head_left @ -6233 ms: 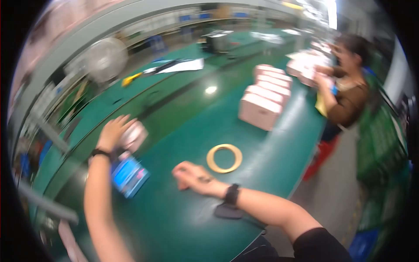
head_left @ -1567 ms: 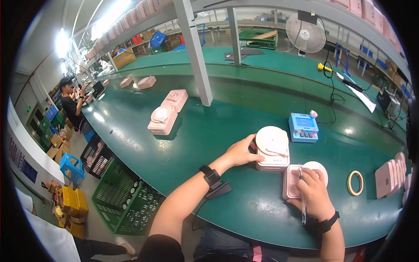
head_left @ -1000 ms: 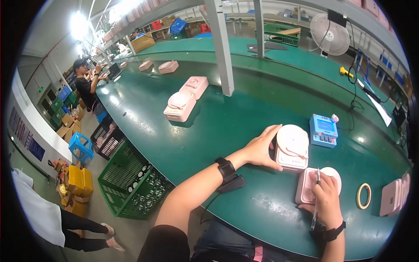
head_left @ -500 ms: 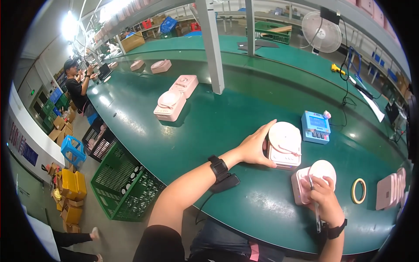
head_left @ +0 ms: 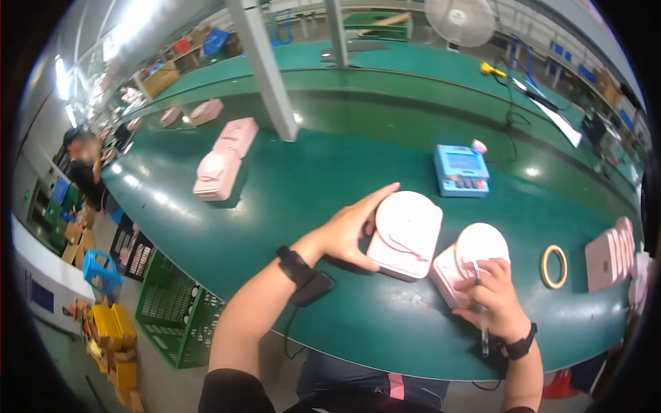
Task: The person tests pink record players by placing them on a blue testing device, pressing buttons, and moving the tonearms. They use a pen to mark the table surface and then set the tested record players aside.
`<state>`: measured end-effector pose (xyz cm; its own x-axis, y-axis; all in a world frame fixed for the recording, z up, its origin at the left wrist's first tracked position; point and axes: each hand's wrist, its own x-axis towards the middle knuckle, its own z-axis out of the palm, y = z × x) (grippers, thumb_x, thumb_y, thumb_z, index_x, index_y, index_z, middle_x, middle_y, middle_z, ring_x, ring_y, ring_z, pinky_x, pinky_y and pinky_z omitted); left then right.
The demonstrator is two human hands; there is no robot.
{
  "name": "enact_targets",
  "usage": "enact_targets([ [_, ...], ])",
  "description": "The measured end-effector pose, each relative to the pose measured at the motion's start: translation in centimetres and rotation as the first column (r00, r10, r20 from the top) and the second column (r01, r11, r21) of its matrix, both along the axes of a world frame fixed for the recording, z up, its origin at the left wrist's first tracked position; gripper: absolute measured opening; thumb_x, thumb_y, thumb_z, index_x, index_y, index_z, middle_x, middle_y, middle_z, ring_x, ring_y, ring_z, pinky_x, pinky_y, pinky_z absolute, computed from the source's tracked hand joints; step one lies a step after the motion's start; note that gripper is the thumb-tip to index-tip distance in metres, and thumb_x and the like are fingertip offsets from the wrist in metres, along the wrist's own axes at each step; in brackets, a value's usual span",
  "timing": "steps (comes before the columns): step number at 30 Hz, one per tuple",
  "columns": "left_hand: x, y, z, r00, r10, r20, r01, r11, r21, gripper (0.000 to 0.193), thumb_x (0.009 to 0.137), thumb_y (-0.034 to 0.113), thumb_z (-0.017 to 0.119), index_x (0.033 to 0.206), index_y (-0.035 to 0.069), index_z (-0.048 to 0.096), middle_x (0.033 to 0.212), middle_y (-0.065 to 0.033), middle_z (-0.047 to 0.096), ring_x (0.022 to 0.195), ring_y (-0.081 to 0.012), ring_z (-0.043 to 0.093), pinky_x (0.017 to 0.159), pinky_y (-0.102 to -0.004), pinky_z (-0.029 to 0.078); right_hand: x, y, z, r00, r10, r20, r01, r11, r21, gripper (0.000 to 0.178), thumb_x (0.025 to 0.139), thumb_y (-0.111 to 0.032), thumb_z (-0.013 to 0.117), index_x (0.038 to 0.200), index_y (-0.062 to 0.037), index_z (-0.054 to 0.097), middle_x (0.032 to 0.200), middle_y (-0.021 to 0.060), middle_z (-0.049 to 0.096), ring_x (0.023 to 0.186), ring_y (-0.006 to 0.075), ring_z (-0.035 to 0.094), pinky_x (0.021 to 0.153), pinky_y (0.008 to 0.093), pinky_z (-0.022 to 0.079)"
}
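Observation:
My left hand (head_left: pixel 348 230) clasps the left side of a pale pink boxy device (head_left: pixel 399 267) with a round white-pink disc on top and a short cord across its front. To its right, a second pink device (head_left: pixel 449 272) with a similar disc lies tilted on the table. A slim pen (head_left: pixel 484 323) is in my right hand (head_left: pixel 497 299), whose fingers also rest against that second device. The fingertips under the right palm are partly hidden.
Behind the devices stands a blue meter (head_left: pixel 461 171) with a screen. A yellow tape ring (head_left: pixel 553 267) and several pink panels (head_left: pixel 606 260) are at the right. More pink devices (head_left: pixel 219 168) sit left, near a grey post (head_left: pixel 265 76). A green crate (head_left: pixel 162 310) is below the table edge.
The view has swung to the right, so table items appear further left. Both hands keep their holds; the left-hand device looks slightly turned.

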<state>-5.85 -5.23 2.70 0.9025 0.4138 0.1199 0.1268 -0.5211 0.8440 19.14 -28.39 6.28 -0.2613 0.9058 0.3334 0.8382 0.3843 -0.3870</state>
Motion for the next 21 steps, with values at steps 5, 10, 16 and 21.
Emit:
enact_targets([
  [5, 0.7, 0.2, 0.1, 0.999, -0.052, 0.006, 0.052, 0.996, 0.077, 0.134, 0.044, 0.032, 0.088, 0.150, 0.011, 0.009, 0.131, -0.0087, 0.048, 0.085, -0.0164, 0.053, 0.064, -0.0261, 0.042, 2.2, -0.2, 0.3, 0.989, -0.009, -0.146, 0.007, 1.000, -0.015, 0.029, 0.061, 0.002, 0.075, 0.072, -0.0083, 0.051, 0.094, 0.0040, 0.069, 0.112, 0.0333, 0.057, 0.097, 0.0498, 0.035],
  [10, 1.2, -1.0, 0.2, 0.999, 0.045, 0.007, -0.045, 0.997, 0.055, 0.132, 0.042, 0.037, 0.087, 0.150, 0.011, 0.015, 0.104, -0.0085, 0.057, 0.079, -0.0172, 0.056, 0.065, -0.0285, 0.046, 3.9, 0.1, -0.8, 0.941, -0.032, -0.338, 0.023, 0.999, -0.031, 0.029, 0.066, 0.011, 0.068, 0.069, -0.0052, 0.044, 0.087, 0.0063, 0.069, 0.111, 0.0347, 0.060, 0.100, 0.0487, 0.037],
  [16, 1.1, -0.9, 0.0, 0.995, 0.074, -0.064, -0.067, 0.993, 0.096, 0.128, 0.044, 0.035, 0.088, 0.149, 0.011, 0.018, 0.137, -0.0093, 0.044, 0.081, -0.0131, 0.053, 0.061, -0.0240, 0.041, 3.9, 0.1, -1.0, 0.926, 0.001, -0.377, -0.004, 1.000, -0.006, 0.032, 0.066, 0.013, 0.065, 0.067, -0.0046, 0.038, 0.085, 0.0085, 0.069, 0.110, 0.0334, 0.061, 0.100, 0.0475, 0.039],
  [21, 1.5, -1.0, 0.2, 0.998, 0.035, -0.044, -0.029, 0.992, 0.120, 0.122, 0.045, 0.035, 0.088, 0.147, 0.010, 0.026, 0.139, -0.0083, 0.042, 0.082, -0.0131, 0.053, 0.061, -0.0245, 0.042, 4.4, 0.5, -1.2, 0.922, 0.016, -0.388, -0.022, 1.000, -0.009, 0.033, 0.066, 0.012, 0.066, 0.069, -0.0054, 0.038, 0.090, 0.0099, 0.069, 0.111, 0.0336, 0.060, 0.099, 0.0455, 0.040],
])
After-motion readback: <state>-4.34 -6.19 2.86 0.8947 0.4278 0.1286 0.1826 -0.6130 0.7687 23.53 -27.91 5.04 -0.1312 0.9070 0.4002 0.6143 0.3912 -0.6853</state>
